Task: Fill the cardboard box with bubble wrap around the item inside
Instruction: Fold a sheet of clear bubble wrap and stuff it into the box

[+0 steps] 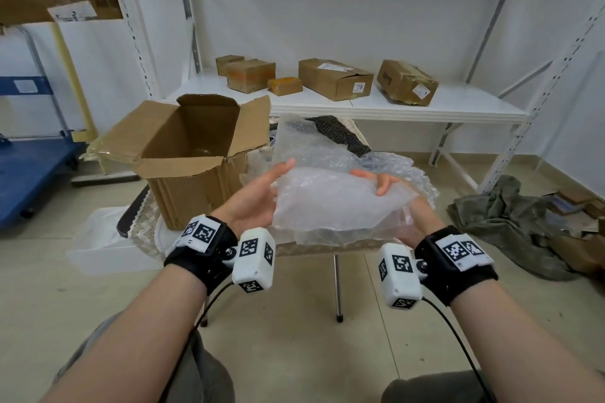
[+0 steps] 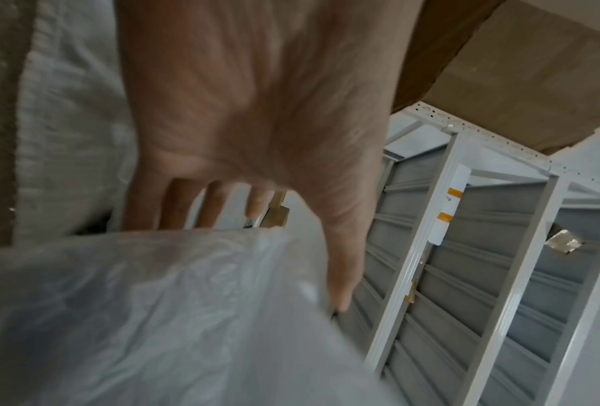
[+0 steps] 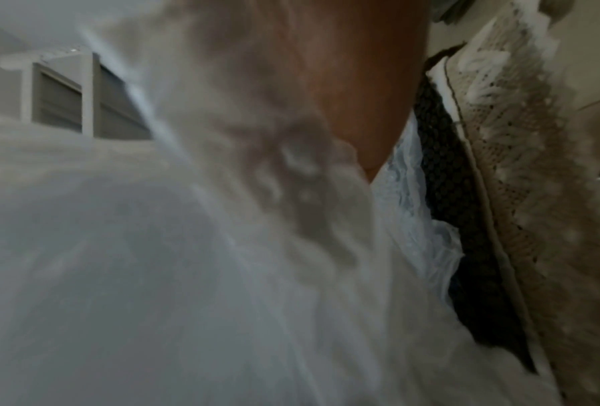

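Bubble wrap: a clear, crinkled sheet of bubble wrap is held up between both hands, in front of the person and to the right of the box.
Left hand: the left hand lies flat against the sheet's left edge, fingers straight, nothing pinched.
Right hand: the right hand cups the sheet from beneath, fingertips curling over its far edge.
Spare wrap: more clear wrap is heaped on the small table just beyond.
Box: the open brown cardboard box stands further left, flaps spread; something glassy shows faintly at the bottom.
Advice: I'd scrunch the sheet loosely first, then feed it down the sides, not on top.
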The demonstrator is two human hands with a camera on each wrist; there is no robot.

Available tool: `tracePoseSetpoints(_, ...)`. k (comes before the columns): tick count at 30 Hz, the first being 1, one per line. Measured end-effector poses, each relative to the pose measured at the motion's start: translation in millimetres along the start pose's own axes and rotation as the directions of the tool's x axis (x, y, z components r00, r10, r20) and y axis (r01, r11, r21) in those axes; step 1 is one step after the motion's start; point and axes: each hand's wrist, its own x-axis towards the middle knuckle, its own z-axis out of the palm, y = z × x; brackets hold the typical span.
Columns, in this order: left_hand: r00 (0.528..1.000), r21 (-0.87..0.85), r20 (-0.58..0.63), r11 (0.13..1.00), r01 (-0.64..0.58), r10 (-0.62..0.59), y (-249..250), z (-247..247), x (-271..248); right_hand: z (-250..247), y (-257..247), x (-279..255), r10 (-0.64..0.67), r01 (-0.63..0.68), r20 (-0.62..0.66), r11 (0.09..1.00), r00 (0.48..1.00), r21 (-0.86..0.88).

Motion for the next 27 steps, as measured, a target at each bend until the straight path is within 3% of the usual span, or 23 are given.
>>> tracePoseSetpoints(2,0.994,0.117,0.038,0.988,0.1,-0.106,-2.4,1.2,-2.6,4.7,-1.8,-4.2,-0.024,0.024,-0.014,1.0,1.0,-0.007)
tracePoseSetpoints(4,0.988,0.195,-0.012,0.969,0.15,-0.151,-4.2,0.9,-4.7,7.8,-3.5,-6.1,-0.033,0.031,-0.031,0.998,0.999,-0.054)
tracePoseSetpoints(7,0.988,0.217,-0.137,0.971,0.104,-0.075,-6.0,-6.0,-0.1,8.6,-5.3,-7.2,-0.001,-0.016,-0.14,0.992,0.99,-0.124)
tracePoseSetpoints(9,0.982,0.19,-0.185,0.98,0.061,-0.026,-5.6,-11.7,4.4,6.3,-4.7,-6.4,0.092,-0.104,-0.172,0.993,0.981,-0.059)
tracePoseSetpoints(12,0.971,0.197,-0.237,0.98,0.01,0.037,-6.4,-15.4,8.4,5.6,-5.0,-6.4,0.248,-0.24,-0.071,0.965,0.966,0.103)
tracePoseSetpoints(14,0.963,0.209,-0.257,0.978,-0.025,0.079,-8.1,-14.8,10.6,8.9,-3.9,-5.9,0.268,-0.267,-0.027,0.962,0.963,0.054)
tracePoseSetpoints(18,0.962,0.249,-0.228,0.964,-0.09,0.149,-10.6,-9.1,11.1,13.4,5.1,-2.7,0.246,-0.288,-0.227,0.941,0.942,-0.175)
tracePoseSetpoints(27,0.95,0.271,-0.248,0.955,-0.119,0.189,-8.3,-7.5,14.2,17.7,6.0,1.9,0.111,-0.137,-0.221,0.985,0.969,-0.103)
